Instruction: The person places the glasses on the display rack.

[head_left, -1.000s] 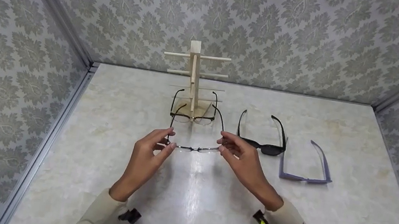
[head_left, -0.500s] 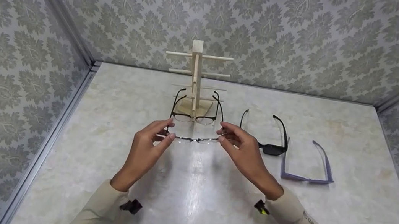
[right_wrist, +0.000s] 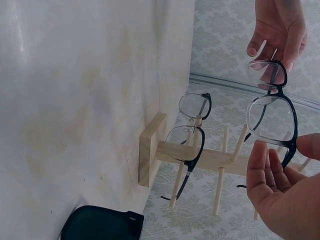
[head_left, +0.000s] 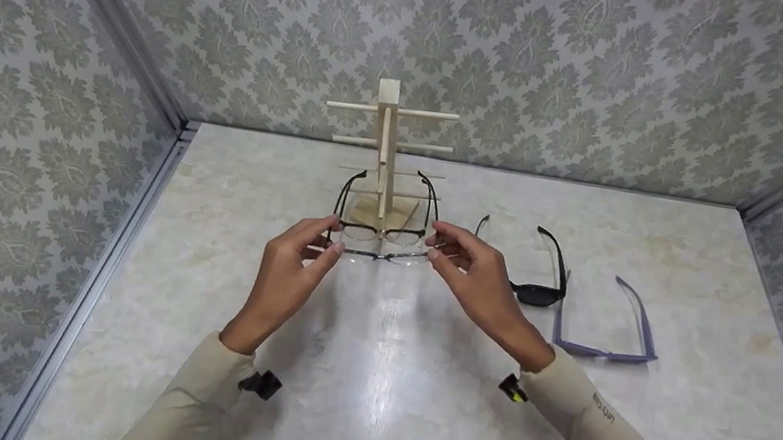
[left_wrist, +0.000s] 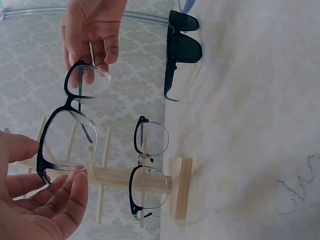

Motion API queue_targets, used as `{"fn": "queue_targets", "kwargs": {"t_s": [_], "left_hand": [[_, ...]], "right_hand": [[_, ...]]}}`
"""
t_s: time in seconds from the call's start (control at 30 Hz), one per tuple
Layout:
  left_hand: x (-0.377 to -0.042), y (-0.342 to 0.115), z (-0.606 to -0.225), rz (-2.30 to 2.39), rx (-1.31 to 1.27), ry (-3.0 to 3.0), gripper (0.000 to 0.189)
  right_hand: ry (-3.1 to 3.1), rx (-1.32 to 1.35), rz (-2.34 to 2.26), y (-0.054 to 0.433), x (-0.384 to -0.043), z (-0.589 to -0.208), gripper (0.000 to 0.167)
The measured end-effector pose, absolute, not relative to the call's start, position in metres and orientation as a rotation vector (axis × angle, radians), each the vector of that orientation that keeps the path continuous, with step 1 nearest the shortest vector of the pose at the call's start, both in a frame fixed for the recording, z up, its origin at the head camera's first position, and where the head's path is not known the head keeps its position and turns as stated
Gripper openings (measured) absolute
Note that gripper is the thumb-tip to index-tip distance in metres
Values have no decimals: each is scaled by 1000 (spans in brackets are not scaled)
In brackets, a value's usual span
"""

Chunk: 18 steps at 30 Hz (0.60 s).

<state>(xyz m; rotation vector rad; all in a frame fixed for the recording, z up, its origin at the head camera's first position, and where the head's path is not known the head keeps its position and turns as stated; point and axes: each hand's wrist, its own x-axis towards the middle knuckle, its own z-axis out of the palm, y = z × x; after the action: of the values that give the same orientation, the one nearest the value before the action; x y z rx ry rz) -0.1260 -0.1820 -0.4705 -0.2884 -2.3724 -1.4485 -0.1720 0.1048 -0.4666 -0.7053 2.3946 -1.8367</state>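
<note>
Between both hands hangs a pair of eyeglasses (head_left: 384,257) with a dark upper rim and clear lower rim, temples unfolded and pointing at the stand. My left hand (head_left: 292,256) pinches its left hinge corner, thumb in front; my right hand (head_left: 471,276) pinches the right corner likewise. Behind is a wooden display stand (head_left: 389,91), an upright post with several crossing dowels. A second, similar pair of eyeglasses (left_wrist: 136,185) sits on the stand's lowest level, near its base (right_wrist: 150,150). In the wrist views the held pair is higher up the post than that pair, apart from it.
Black sunglasses (head_left: 537,295) lie on the table (head_left: 373,414) right of the stand, partly hidden by the right hand. Farther right lies a purple glasses frame (head_left: 605,353), temples unfolded. Patterned walls (head_left: 432,28) enclose the back and sides.
Both hands have carried the held eyeglasses forward, toward the stand, so their temples now overlap those of the pair behind in the head view. The other glasses and the stand stay put.
</note>
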Motion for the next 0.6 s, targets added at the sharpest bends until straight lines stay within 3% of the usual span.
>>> {"fn": "queue_targets", "kwargs": {"t_s": [0.6], "left_hand": [[-166,-187,-465,-1522,-229,-2386,37]], "right_hand": [[2388,-621,-1843,97,-203,-464,45]]}}
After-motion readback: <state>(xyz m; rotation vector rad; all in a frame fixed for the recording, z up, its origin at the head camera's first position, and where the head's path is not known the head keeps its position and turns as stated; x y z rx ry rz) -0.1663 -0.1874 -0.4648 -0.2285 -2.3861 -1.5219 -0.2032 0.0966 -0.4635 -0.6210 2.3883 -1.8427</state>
